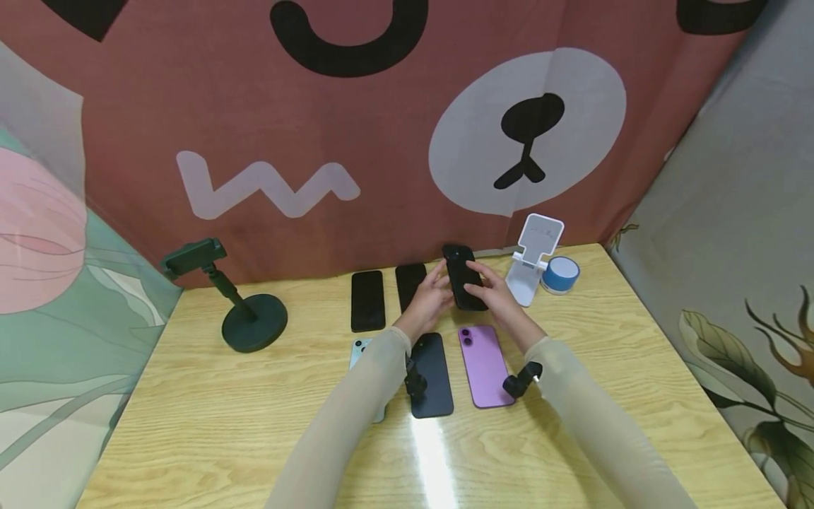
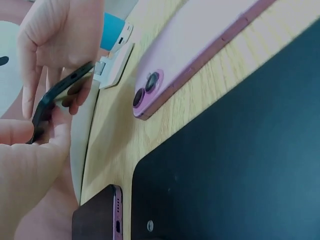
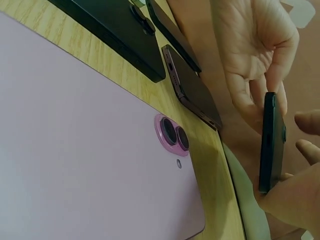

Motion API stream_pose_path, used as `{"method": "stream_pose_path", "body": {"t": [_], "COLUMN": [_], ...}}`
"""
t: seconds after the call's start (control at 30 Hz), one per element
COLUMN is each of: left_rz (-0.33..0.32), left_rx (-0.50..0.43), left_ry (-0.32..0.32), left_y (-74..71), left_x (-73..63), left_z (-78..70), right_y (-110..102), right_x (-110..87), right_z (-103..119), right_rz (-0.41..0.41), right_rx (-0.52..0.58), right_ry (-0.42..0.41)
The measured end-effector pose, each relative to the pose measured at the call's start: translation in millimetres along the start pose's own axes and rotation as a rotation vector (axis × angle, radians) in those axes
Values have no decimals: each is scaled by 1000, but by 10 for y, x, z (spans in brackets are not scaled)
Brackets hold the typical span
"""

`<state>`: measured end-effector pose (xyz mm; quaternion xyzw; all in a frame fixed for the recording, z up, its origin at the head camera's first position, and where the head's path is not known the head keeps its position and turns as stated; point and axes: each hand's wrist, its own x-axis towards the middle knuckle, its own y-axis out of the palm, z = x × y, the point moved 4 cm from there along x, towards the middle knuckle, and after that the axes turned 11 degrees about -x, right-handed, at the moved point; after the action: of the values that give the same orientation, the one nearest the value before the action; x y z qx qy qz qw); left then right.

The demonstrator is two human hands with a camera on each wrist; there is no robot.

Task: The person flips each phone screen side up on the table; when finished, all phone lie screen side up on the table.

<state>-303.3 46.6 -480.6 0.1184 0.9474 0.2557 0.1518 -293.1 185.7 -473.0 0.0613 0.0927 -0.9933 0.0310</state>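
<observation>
Both hands hold a black smartphone (image 1: 463, 277) near the back of the table, raised and tilted, its camera side toward the head view. The left hand (image 1: 432, 304) pinches its left edge; thumb and fingertips meet the phone in the right wrist view. From the other side the right hand (image 1: 499, 297) grips it, two fingers lying over the back. Just in front, a purple phone (image 1: 486, 367) and a dark grey phone (image 1: 434, 385) lie camera side up. A black phone (image 1: 410, 279) is partly covered by the left hand; another black phone (image 1: 367, 300) lies left of it.
The left sleeve partly hides a light blue phone (image 1: 359, 348). A dark green round-based phone stand (image 1: 254, 323) stands at the left. At the back right are a white folding phone stand (image 1: 524, 283) and a blue-and-white round object (image 1: 561, 274). A curtain hangs along the table's back edge.
</observation>
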Motion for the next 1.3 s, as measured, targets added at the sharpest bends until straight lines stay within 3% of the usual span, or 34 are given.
{"method": "stream_pose_path", "body": {"t": [0.17, 0.43, 0.8, 1.1, 1.3], "left_rz": [31, 118, 166, 124, 99], "left_rx": [-15, -62, -56, 32, 90], "left_ry": [-12, -50, -74, -92, -80], "left_y": [35, 97, 124, 112, 105], "left_x": [-16, -21, -30, -19, -27], "left_z": [-10, 2, -8, -10, -46], "right_y": [43, 57, 82, 129, 124], "right_x": [-3, -16, -28, -82, -88], "right_z": [5, -4, 9, 70, 103], "right_rz": [35, 68, 135, 228, 224], "right_rx": [8, 26, 65, 97, 108], "right_ry": [-41, -28, -61, -124, -146]}}
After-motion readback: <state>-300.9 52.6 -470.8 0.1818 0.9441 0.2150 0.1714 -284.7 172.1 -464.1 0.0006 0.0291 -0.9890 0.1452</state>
